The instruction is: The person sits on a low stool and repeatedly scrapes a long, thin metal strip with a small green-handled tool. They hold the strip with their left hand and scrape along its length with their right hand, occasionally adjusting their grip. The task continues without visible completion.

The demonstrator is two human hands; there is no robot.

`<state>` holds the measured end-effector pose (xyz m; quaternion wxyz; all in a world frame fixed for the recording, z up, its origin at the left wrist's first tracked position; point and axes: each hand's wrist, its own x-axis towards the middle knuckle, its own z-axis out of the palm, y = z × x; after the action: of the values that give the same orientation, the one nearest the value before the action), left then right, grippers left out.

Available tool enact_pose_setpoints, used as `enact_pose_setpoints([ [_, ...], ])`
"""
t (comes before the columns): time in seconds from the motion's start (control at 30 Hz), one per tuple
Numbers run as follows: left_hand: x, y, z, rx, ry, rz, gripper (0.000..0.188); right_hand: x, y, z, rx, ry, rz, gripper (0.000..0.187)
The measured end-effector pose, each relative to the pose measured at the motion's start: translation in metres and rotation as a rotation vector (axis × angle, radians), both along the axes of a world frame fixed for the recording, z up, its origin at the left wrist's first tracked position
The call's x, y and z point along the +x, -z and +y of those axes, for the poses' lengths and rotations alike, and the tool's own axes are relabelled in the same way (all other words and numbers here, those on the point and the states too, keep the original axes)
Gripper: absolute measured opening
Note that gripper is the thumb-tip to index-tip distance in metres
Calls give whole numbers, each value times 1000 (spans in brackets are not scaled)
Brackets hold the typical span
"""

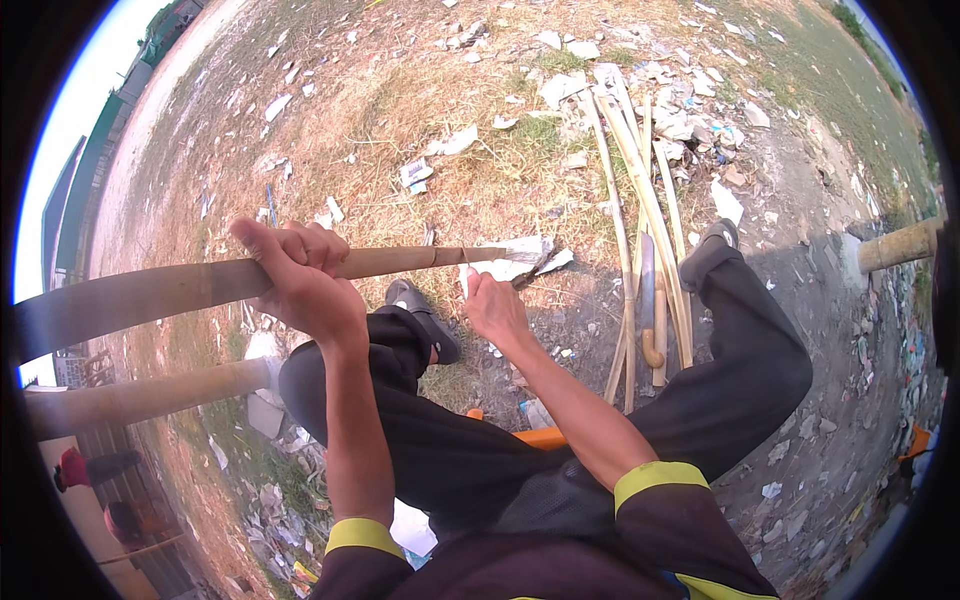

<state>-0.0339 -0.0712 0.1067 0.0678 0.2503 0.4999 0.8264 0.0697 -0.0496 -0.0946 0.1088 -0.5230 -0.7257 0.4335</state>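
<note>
My left hand (305, 275) wraps round a long split bamboo piece (150, 295), its thumb pointing up. The bamboo runs from the left rim across my lap to a narrow end near my right hand (495, 305). That hand is closed at the narrow end, and a thin bright edge shows beside its fingers. What exactly it grips is too small to make out. On the ground to the right lies a long knife (648, 290) with a curved wooden handle, resting among several pale bamboo strips (640, 170).
My knees are apart, with shoes (425, 318) on the ground and an orange seat edge (540, 438) below me. Thick bamboo poles (150, 395) stick in from both sides. Paper scraps (455, 140) litter the dry grass. Two people (90, 468) appear at the lower left.
</note>
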Motion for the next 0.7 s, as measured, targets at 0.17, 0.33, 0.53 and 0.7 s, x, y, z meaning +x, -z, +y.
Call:
enact_pose_setpoints([
  [0.17, 7, -1, 2, -20, 41, 67, 51, 11, -5, 0, -19, 7, 125, 51],
  [0.33, 8, -1, 7, -1, 14, 12, 53, -10, -9, -2, 142, 119, 357, 52],
  [0.53, -9, 2, -3, -41, 2, -23, 53, -7, -13, -1, 60, -26, 197, 48],
  [0.7, -5, -1, 0, -41, -30, 11, 53, -11, -6, 0, 72, 10, 214, 51],
])
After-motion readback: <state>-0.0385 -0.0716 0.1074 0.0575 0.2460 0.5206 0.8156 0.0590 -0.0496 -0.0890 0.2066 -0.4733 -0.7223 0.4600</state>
